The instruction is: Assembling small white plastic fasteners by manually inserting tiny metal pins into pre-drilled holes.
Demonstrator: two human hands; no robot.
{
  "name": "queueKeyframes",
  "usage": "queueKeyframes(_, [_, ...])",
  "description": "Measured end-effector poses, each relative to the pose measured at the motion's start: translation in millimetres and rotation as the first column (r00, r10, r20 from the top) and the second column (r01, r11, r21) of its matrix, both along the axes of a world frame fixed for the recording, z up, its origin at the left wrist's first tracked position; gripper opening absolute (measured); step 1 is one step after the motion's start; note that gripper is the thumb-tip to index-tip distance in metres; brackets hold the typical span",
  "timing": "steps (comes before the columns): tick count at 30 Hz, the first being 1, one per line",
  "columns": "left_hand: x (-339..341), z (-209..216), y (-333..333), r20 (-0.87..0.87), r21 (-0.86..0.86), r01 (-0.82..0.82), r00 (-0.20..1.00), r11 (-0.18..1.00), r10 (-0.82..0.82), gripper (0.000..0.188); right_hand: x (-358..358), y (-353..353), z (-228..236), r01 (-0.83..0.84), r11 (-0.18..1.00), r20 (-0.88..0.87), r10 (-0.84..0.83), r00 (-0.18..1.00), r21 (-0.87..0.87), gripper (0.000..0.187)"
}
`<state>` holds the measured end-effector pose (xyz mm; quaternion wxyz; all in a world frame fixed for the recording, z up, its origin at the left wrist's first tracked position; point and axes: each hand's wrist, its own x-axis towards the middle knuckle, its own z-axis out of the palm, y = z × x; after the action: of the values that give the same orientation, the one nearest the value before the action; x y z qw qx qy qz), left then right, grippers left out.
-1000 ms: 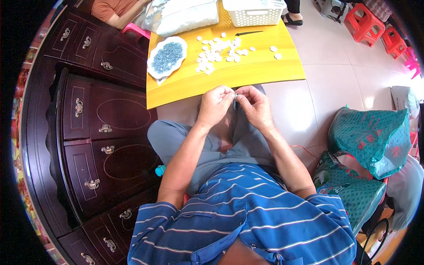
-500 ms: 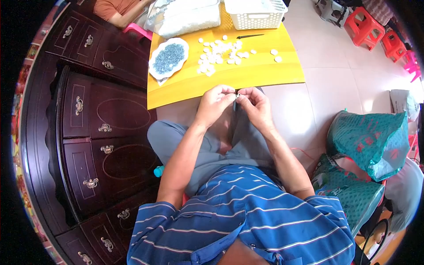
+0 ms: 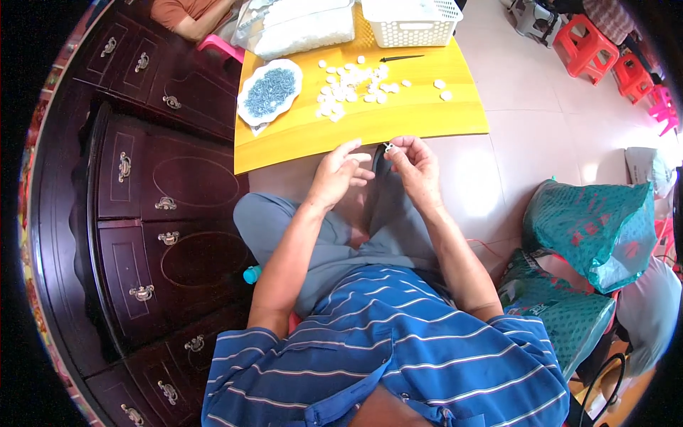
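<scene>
Between the thumb and forefinger of my right hand (image 3: 418, 171) is a small white piece (image 3: 388, 148), too small to name. My left hand (image 3: 339, 174) hovers beside it, fingers apart and holding nothing. Both hands are over my lap, just off the near edge of the yellow table (image 3: 427, 121). Many small white round pieces (image 3: 348, 84) lie scattered on that table. To their left, a white scalloped plate (image 3: 245, 107) bears a heap of small dark blue-grey pieces (image 3: 272, 92). Behind the white pieces lies a thin black pointed tool (image 3: 402, 58).
A clear plastic bin of white material (image 3: 302, 32) and a white perforated basket (image 3: 413, 34) stand at the table's back. Dark wooden drawers (image 3: 188, 185) line the left. Green bags (image 3: 590, 228) and red stools (image 3: 587, 46) are at right. Another person's arm (image 3: 206, 21) shows at top left.
My left hand has come away from the small piece and moved left, its fingers opening. My right hand keeps hold of the piece, shifted slightly right.
</scene>
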<state>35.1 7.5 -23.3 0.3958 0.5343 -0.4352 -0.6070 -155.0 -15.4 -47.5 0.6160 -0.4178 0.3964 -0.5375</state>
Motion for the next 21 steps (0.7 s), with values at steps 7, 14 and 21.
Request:
queueKeyframes(7, [-11,-1,5,-0.264,0.098,-0.073,0.960,0.993,0.096,0.037,-2,-1,-4,-0.014,0.997,0.081,0.008,0.997,0.073,0.012])
queueKeyframes(14, [-15,-5,11,-0.512,0.136,-0.010,0.855,0.991,0.079,0.031,-1,2,8,-0.029,0.992,0.182,0.006,0.983,0.123,0.012])
queueKeyframes(21, [-29,3,12,-0.477,0.170,-0.027,0.872,0.985,0.106,0.025,2,1,3,0.005,0.987,0.206,-0.039,0.978,0.160,0.012])
